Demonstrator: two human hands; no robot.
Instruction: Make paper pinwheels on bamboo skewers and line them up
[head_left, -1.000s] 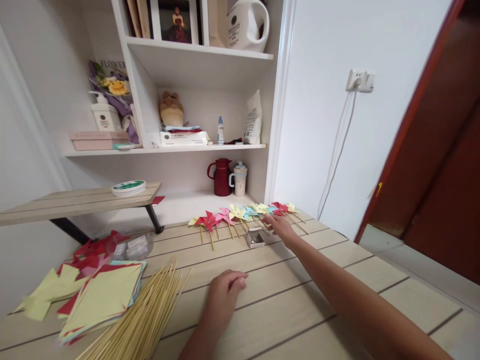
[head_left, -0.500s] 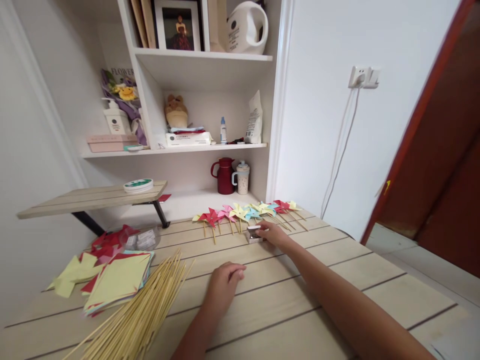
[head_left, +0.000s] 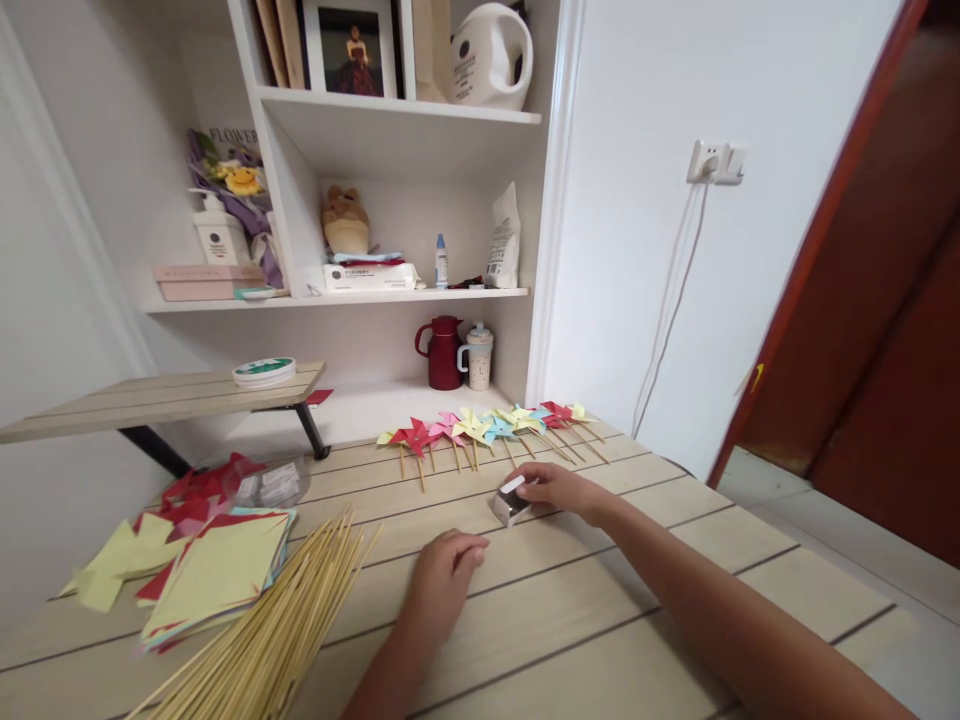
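Right hand (head_left: 559, 490) closed its grip on a small metal box (head_left: 510, 500) resting on the tabletop (head_left: 600, 620) just before the pinwheel row (head_left: 487, 428), best slid level to avoid spilling, while the left hand (head_left: 442, 575) lay loosely curled, holding nothing.

White walls, white shelf unit (head_left: 397, 110), wood-plank table (head_left: 600, 620), wall socket (head_left: 716, 162), red-brown door (head_left: 885, 300).

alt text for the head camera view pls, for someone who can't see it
A person's right hand grips a small clear box on a wooden table, just in front of a row of paper pinwheels. The left hand rests flat beside a pile of sticks and stacked coloured paper.
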